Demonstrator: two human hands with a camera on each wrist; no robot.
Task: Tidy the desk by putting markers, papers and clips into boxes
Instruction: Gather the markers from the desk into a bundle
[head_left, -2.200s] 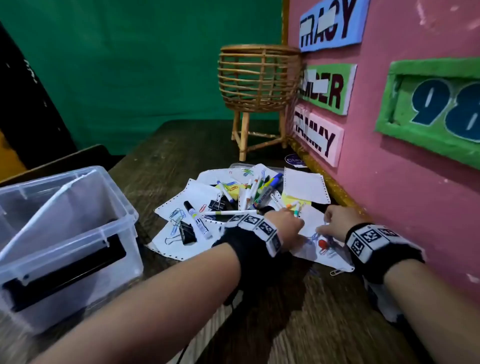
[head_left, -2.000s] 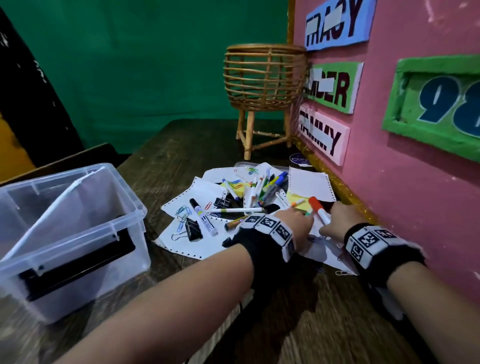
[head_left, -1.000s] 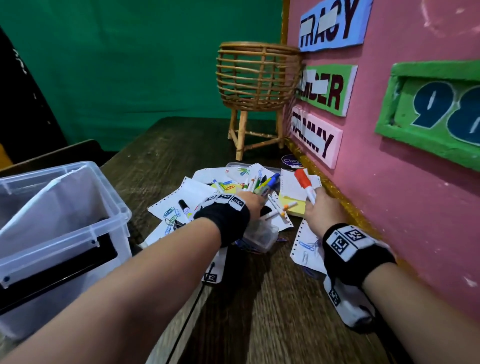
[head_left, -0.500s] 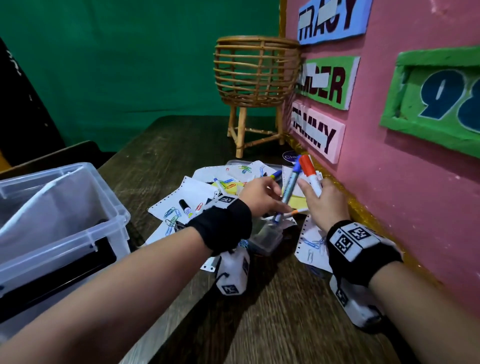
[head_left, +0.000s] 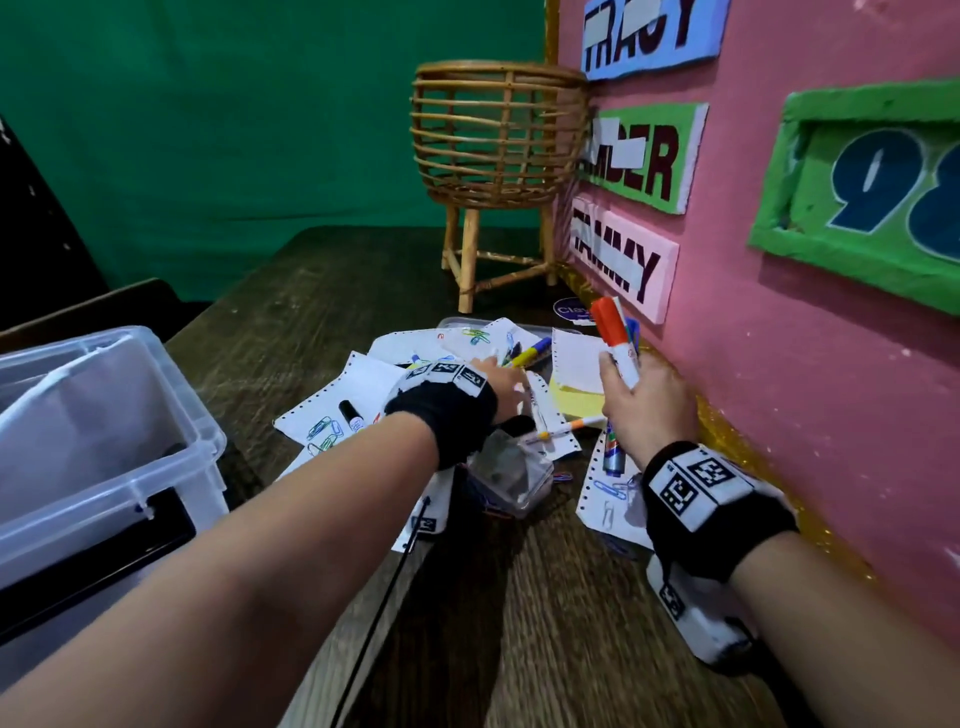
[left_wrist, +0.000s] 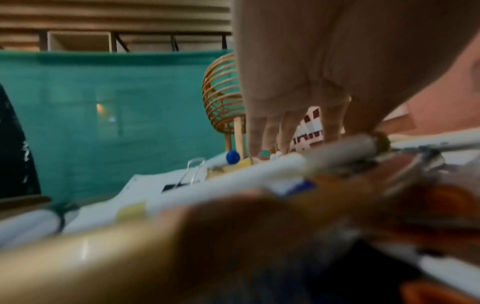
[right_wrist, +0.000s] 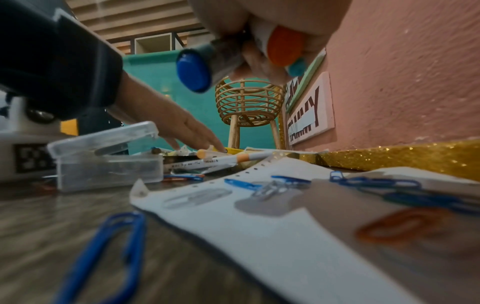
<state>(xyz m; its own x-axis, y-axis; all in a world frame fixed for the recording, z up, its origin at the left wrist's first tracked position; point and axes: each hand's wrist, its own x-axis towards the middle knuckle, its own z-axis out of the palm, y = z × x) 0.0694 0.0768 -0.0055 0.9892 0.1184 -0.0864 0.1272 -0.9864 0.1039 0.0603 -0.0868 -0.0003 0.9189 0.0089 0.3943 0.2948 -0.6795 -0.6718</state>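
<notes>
the right hand (head_left: 644, 400) clutched an upright bundle of orange-capped and blue-ended markers (head_left: 615, 338), apparently gathering them, while the left hand's (head_left: 501, 387) straight fingers reached flat into the scattered marker pile (head_left: 527, 356).

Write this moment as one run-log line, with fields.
phase: collecting markers | right hand: holds markers | left hand: reaches marker pile | large box: open

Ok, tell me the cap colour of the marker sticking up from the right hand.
Orange cap, clearest in the head view.
</notes>
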